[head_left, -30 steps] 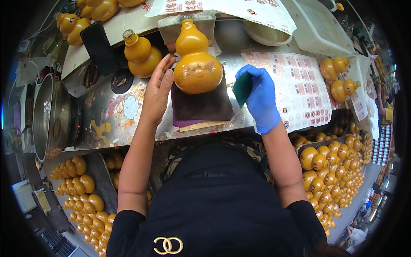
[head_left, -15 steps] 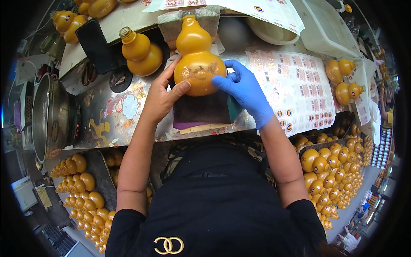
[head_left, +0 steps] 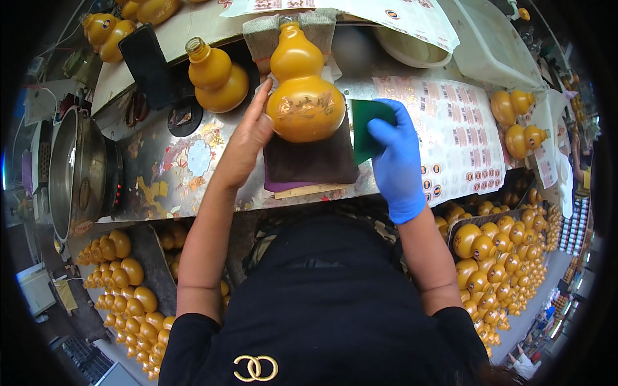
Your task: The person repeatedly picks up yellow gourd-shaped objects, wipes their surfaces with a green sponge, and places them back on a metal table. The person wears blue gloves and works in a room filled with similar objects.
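Metal bench: right hand, now off the bottle, pinches a green pad; left hand, thumb spread, touches bottle. Spare bottle left, label sheet right.

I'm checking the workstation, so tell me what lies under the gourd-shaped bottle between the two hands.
Under the gourd-shaped bottle, a dark cloth shows at the base and a grey cloth at the neck. The bottle itself covers whatever lies directly beneath its middle.

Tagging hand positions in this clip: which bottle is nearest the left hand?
The bottle with its neck on the grey cloth, just beside the left hand; the next bottle leftward and all others are farther.
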{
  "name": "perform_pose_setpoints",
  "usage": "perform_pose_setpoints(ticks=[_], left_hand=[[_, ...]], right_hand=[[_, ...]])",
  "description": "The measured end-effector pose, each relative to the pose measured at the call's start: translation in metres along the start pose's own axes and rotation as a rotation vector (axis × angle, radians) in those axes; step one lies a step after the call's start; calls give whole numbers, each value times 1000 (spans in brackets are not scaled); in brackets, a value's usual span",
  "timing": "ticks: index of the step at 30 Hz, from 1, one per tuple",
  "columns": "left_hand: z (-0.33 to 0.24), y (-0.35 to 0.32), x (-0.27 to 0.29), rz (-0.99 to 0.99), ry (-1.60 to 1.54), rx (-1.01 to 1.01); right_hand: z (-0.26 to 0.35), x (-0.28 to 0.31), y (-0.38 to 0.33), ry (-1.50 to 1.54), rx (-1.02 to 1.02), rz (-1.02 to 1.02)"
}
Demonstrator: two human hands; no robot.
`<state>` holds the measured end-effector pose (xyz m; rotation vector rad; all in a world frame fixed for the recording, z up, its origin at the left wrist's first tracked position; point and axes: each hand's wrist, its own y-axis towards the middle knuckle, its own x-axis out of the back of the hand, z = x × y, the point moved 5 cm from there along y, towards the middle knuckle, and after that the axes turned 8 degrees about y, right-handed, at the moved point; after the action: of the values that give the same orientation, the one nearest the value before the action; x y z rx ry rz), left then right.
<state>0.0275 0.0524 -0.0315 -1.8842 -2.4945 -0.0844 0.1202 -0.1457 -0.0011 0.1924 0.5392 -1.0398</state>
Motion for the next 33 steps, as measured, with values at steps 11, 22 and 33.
perform_pose_setpoints(ticks=[11,22,33], left_hand=[[-3,1,-7,-22,391,-59],[-4,4,-6,44,210,26],[-11,4,-8,80,90,96]], right_hand=[[-11,-19,-10,-634,383,97],[-15,12,-5,-487,301,-98],[-25,-64,-43,-1123,1110,303]])
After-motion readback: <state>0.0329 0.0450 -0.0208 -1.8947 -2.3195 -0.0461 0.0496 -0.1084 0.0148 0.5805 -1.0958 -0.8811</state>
